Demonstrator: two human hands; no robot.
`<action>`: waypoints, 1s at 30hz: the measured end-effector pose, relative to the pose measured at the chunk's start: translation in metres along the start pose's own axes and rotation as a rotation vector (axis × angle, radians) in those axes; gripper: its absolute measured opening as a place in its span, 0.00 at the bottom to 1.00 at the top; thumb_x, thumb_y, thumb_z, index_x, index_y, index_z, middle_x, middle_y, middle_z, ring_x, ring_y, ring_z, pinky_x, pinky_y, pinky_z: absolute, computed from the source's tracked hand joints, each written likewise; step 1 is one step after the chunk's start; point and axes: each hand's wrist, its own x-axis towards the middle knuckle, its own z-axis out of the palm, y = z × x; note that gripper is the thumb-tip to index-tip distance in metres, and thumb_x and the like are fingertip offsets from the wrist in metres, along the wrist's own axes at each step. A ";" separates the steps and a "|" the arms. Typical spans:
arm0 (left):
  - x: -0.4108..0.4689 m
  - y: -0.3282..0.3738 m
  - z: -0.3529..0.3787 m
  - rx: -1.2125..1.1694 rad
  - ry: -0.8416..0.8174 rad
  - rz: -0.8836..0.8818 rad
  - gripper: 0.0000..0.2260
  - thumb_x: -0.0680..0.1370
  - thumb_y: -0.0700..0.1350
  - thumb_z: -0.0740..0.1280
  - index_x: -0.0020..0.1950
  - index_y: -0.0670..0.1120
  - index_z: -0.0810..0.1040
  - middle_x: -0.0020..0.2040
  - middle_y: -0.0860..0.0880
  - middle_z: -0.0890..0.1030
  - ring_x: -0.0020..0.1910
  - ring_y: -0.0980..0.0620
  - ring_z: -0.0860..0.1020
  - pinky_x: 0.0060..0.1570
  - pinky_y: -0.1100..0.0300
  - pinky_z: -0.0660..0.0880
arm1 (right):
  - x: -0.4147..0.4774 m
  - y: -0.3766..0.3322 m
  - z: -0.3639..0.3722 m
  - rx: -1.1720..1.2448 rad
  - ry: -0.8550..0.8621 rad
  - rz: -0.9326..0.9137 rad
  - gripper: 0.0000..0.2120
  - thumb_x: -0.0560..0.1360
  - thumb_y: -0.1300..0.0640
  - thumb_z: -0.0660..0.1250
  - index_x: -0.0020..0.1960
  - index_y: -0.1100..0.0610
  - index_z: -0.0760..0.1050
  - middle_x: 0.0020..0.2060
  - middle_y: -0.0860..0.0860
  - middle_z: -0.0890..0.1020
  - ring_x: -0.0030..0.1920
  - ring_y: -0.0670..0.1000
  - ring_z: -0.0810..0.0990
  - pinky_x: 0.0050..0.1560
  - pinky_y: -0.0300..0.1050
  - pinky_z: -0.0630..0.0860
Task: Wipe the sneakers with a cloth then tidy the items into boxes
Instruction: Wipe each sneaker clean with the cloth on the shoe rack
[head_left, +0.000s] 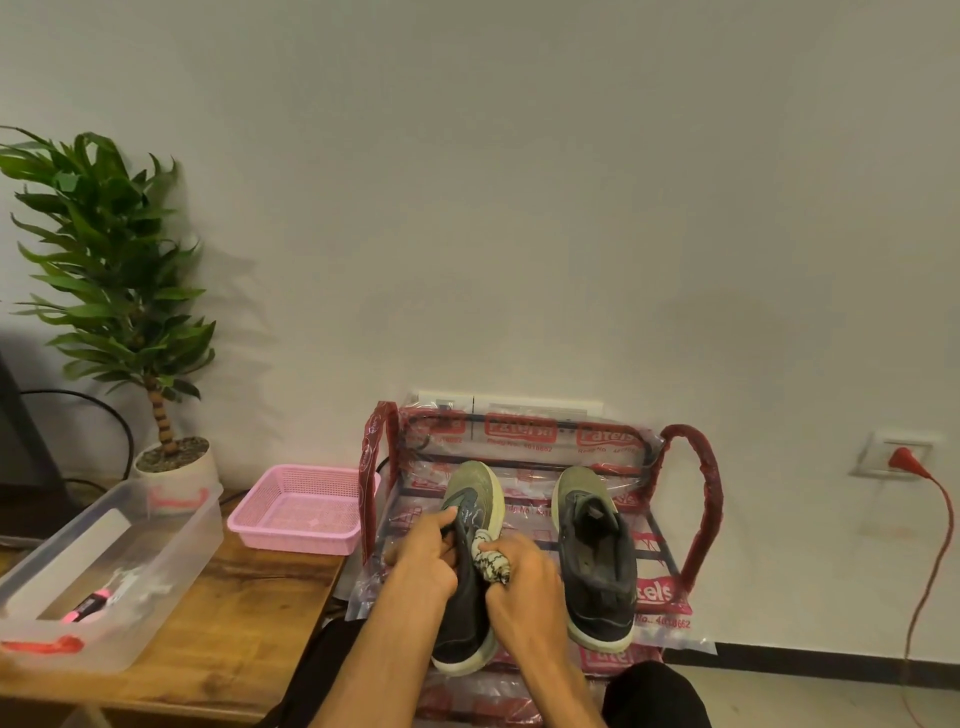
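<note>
Indoor light moderate, warm greenish cast. Wall (519, 182) evenly lit at centre, darkening toward corners. Plant (104, 249) throws soft shadow rightward on wall: source to left. Glare patches on plastic wrap of rack (701, 493); dull sheen on clear box (176, 571). Wide-angle bowing at edges: skirting (831, 659) slopes. Overall soft; print on wrap partly legible. Fine texture of cloth (491, 564) and sneaker (465, 613) smeared. Far-left area near black.

the left grip (423, 558) and right grip (524, 577) are seen bare, as are the forearms (550, 675); black trousers (654, 696) are worn.
</note>
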 end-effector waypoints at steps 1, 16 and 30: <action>-0.001 0.000 0.001 0.019 -0.004 0.005 0.03 0.78 0.36 0.67 0.46 0.37 0.75 0.40 0.40 0.78 0.38 0.44 0.77 0.38 0.53 0.74 | 0.000 0.000 0.000 0.005 0.003 -0.001 0.16 0.70 0.68 0.63 0.50 0.53 0.81 0.47 0.45 0.81 0.48 0.48 0.77 0.44 0.37 0.70; -0.006 0.008 -0.010 0.101 0.006 0.218 0.16 0.71 0.24 0.65 0.51 0.44 0.77 0.40 0.38 0.81 0.32 0.44 0.78 0.26 0.58 0.77 | 0.000 0.004 -0.006 0.124 0.090 0.009 0.18 0.66 0.70 0.64 0.47 0.51 0.82 0.43 0.41 0.80 0.45 0.45 0.78 0.44 0.40 0.76; -0.009 0.008 -0.026 0.628 -0.290 0.350 0.33 0.66 0.22 0.64 0.60 0.54 0.73 0.52 0.41 0.83 0.53 0.42 0.82 0.42 0.54 0.80 | 0.007 0.006 0.005 0.175 0.062 0.011 0.22 0.65 0.75 0.62 0.50 0.55 0.82 0.45 0.45 0.81 0.46 0.44 0.78 0.45 0.29 0.72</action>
